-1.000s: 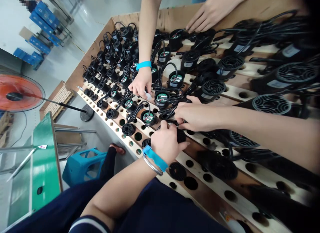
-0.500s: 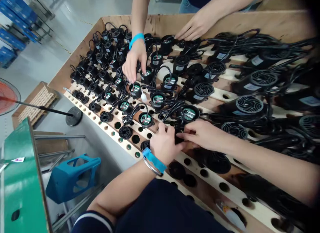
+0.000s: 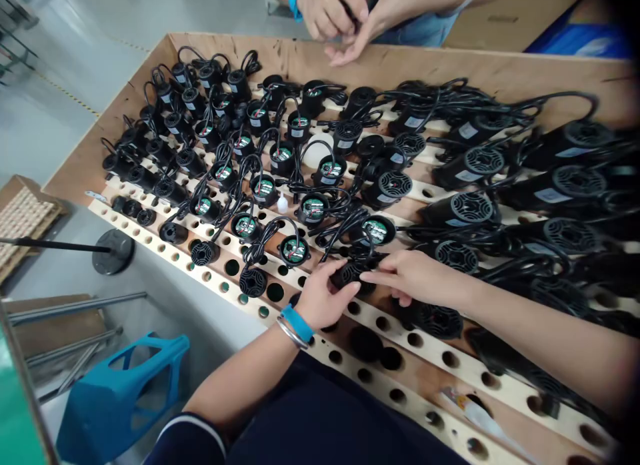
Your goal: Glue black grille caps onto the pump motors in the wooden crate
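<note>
My left hand (image 3: 324, 296) is closed around a black slotted round cap (image 3: 349, 273), thumb and fingers on its sides. From the right, my right hand (image 3: 413, 276) reaches in, its index finger stretched out to the cap's edge and other fingers partly curled beneath. Just behind stands a black cylindrical housing (image 3: 375, 230) with a green circuit board and wires showing inside. Another open housing (image 3: 294, 250) is farther left, a black cable looping over it. Looser slotted caps, such as this one (image 3: 253, 282), sit along the near side.
A wooden tray (image 3: 310, 58) has perforated pale strips (image 3: 450, 360) and many black housings with coiled cables. A small white bottle (image 3: 283, 203) stands among them. A plastic packet (image 3: 480, 418) lies near the front. Across the tray are a co-worker's hands (image 3: 345, 15). A blue stool (image 3: 125, 385) stands left.
My view has shifted. The cap between my hands now shows its slotted face. The co-worker's hands have left the housings and come together beyond the tray's far wall, around something dark.
</note>
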A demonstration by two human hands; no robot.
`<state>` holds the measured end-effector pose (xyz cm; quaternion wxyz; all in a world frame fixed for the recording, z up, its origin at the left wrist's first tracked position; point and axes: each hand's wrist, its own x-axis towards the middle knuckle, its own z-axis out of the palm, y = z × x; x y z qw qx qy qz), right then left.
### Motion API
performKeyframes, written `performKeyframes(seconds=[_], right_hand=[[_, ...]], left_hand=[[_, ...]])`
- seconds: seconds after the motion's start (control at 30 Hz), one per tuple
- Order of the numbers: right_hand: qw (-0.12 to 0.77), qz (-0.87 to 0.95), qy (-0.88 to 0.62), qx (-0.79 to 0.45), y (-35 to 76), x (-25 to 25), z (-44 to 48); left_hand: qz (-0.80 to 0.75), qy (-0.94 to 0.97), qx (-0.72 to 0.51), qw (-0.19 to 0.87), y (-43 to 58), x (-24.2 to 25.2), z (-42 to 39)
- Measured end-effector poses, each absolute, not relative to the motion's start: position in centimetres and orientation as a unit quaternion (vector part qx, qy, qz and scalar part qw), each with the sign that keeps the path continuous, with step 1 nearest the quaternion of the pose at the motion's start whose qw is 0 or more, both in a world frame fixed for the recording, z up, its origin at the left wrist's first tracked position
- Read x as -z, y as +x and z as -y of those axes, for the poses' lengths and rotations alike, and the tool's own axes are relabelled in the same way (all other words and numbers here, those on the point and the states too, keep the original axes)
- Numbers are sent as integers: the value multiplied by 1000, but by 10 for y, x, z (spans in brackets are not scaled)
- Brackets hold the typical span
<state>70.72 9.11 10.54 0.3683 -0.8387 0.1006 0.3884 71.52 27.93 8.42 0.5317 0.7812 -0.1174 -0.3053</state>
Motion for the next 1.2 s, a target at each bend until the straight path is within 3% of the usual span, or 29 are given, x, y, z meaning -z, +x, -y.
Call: performKeyframes(seconds=[0.13, 0.53, 0.63, 0.8, 0.9, 1.1, 1.2], right_hand=[[353, -119, -834, -407, 703, -106, -95], [319, -138, -854, -387, 706, -114, -103], [313, -139, -865, -366, 705, -112, -102], [225, -129, -900, -350, 706, -119, -103], [148, -150, -934, -289, 695, -130, -118], [21, -36, -999, 30, 642, -122, -169], [9, -40, -997, 62, 631, -111, -181]], left_hand=[[62, 755, 359, 546, 718, -77, -278], [169, 766, 317, 533, 735, -79, -284], [149, 754, 360, 529, 741, -79, -285], [82, 744, 390, 536, 744, -75, -281], [84, 746, 385, 537, 743, -74, -280], [95, 753, 377, 531, 744, -73, -281], [96, 760, 372, 525, 743, -71, -280]])
